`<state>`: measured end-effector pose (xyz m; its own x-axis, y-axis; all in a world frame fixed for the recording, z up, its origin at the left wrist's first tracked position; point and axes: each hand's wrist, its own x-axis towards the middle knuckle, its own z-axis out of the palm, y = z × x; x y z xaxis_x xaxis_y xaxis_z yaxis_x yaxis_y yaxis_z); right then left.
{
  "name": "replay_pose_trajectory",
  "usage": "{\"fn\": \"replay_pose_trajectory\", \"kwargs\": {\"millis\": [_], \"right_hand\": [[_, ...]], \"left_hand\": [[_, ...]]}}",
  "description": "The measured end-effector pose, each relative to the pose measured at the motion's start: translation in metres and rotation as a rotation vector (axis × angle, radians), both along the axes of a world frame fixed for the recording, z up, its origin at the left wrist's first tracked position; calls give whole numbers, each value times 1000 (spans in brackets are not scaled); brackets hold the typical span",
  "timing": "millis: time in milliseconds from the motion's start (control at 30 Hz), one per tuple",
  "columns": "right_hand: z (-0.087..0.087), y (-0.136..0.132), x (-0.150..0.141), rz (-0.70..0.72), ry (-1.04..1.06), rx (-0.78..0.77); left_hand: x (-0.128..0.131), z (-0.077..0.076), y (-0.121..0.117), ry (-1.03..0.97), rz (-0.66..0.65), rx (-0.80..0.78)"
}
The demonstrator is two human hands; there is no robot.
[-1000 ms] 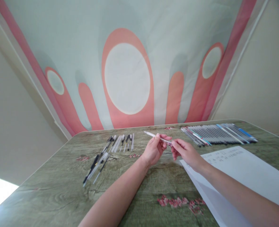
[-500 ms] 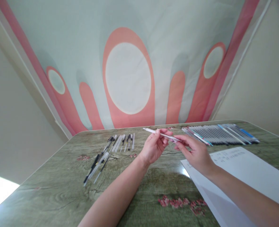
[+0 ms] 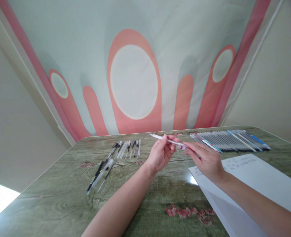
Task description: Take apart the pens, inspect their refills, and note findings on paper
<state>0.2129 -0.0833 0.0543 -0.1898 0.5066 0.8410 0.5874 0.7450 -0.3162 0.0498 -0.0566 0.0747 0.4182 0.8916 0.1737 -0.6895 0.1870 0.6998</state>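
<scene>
A slim whitish pen [image 3: 174,142] is held above the table, its pointed end up and to the left. My left hand [image 3: 161,153] pinches it along the barrel between thumb and fingers. At the pen's other end my right hand [image 3: 206,158] has its thumb and fingertips closed about the tip of the barrel. A small pinkish-purple piece shows just under that end; whether it belongs to the pen I cannot tell. Below my right hand lies a white sheet of paper [image 3: 254,191] with rows of faint handwriting near its top.
Loose pen parts, clear barrels, caps and dark refills [image 3: 122,149], lie left of my hands, with more parts [image 3: 99,176] nearer me. A long row of pens [image 3: 229,141] fills the back right. The wood-patterned table [image 3: 61,197] ends at a patterned backdrop [image 3: 135,125].
My right hand has slid slightly right along the pen's end, its fingers straighter. My left hand and the pen stay almost in place.
</scene>
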Motion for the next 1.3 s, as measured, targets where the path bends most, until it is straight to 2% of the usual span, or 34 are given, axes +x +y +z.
{"fn": "replay_pose_trajectory", "kwargs": {"millis": [200, 467, 933, 1167, 1300], "right_hand": [[-6, 2, 1, -21, -38, 46], [-10, 1, -3, 9, -85, 37], [-13, 7, 3, -9, -81, 0], [-18, 9, 3, -4, -69, -30], [-24, 13, 3, 20, -33, -93]], "left_hand": [[2, -4, 1, -41, -17, -1], [7, -18, 2, -47, -14, -109], [4, -17, 6, -25, -19, -98], [3, -21, 9, -43, 5, -139], [0, -28, 17, -69, 81, -172]]}}
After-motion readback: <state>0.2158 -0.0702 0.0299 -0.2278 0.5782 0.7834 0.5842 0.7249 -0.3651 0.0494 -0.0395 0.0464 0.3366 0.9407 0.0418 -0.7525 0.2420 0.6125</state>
